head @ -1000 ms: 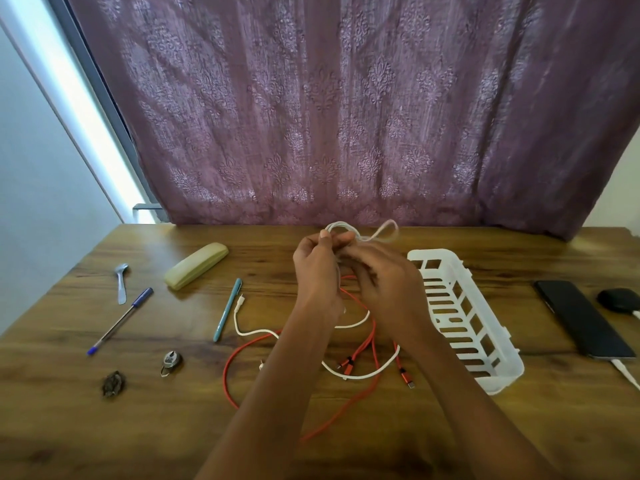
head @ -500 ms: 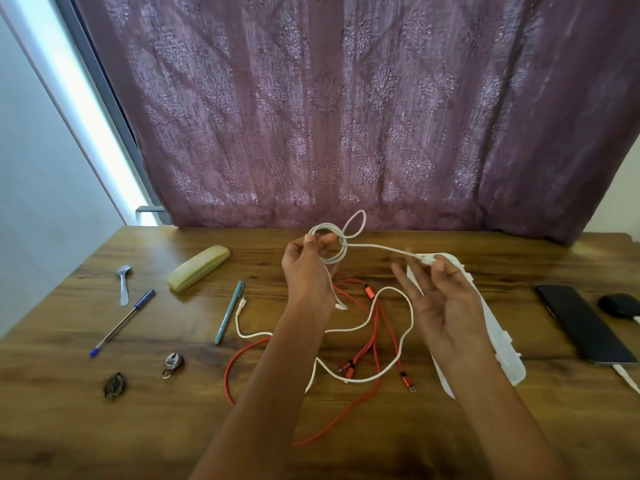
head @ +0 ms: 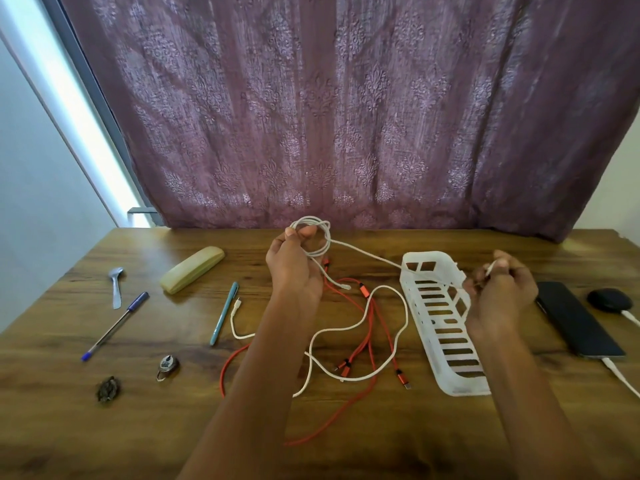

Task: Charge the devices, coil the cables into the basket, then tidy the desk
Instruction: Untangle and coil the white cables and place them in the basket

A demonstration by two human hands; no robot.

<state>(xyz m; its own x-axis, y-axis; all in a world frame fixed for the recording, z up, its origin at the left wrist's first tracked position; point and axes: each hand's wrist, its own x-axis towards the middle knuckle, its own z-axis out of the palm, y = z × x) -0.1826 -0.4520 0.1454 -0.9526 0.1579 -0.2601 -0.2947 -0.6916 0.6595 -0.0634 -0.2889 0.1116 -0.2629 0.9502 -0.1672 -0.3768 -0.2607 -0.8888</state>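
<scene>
Pulling the white cable [head: 363, 252] taut, your right hand [head: 498, 289] has swung out, pinching its free end, while your left hand [head: 294, 261] clamps the growing coil [head: 313, 233], ready for another wrap.

- My desk [head: 104, 427] is brown grained wood with a soft sheen.
- The slotted white basket [head: 446, 341] looks like smooth plastic.
- The patterned purple curtain [head: 346, 116] is woven cloth.

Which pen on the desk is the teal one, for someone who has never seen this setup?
Start at the white basket and go left across the desk, past the tangle of red and white cables. The teal pen lies just left of that tangle, pointing roughly away from the person. Unlike the clear pen with the blue cap farther left, its barrel is solid teal.
</scene>
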